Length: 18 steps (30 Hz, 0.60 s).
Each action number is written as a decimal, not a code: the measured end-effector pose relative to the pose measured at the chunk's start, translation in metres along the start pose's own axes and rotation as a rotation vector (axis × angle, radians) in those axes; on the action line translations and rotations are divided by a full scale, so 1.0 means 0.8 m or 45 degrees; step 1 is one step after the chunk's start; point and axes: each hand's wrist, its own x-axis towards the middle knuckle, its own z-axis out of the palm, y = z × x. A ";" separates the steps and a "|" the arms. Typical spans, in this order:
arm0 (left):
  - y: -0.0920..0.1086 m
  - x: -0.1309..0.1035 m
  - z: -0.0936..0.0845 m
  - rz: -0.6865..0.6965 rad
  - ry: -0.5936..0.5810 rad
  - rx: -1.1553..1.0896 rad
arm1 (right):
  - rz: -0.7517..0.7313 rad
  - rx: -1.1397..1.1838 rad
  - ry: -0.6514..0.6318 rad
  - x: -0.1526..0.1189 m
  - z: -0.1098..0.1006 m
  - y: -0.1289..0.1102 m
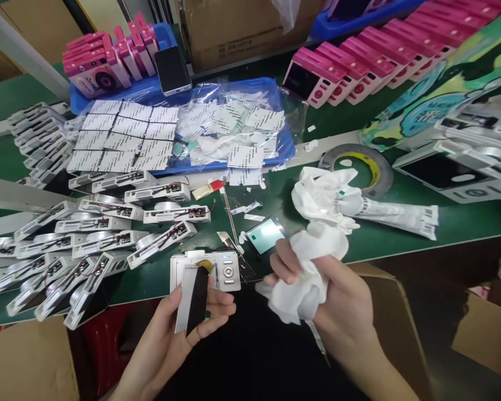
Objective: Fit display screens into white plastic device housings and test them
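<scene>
My left hand (161, 328) grips a thin black-and-silver screen panel (192, 301) by its edges, tilted up on edge. An amber flex strip (205, 264) shows at the panel's top, against a white toy-camera body (229, 271) with round buttons that lies at the table edge behind it. In my right hand (346, 301) is a crumpled white cloth (298, 287), bunched between the fingers. A slim pointed tool (317, 340) sticks out beneath that hand; its other end is hidden. Just beyond the cloth, a pale protective-film piece (266, 236) lies on the table.
Several open white camera bodies (100, 223) fill the left side. A blue tray (288, 145) holds adhesive sheets and a plastic bag. Pink cameras (313, 72) line the back right. A tape roll (384, 172), another crumpled cloth (317, 195), a white tube (396, 214) and a red-handled brush (209, 189) lie nearby.
</scene>
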 end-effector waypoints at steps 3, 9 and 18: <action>0.001 0.000 0.002 -0.009 -0.003 -0.004 | -0.020 -0.174 0.065 -0.005 -0.002 -0.002; -0.004 0.002 -0.004 0.013 0.006 -0.004 | 0.094 -0.260 0.115 -0.010 -0.005 0.002; -0.014 0.001 -0.010 0.055 -0.033 -0.062 | 0.102 -0.191 0.399 -0.013 -0.004 0.017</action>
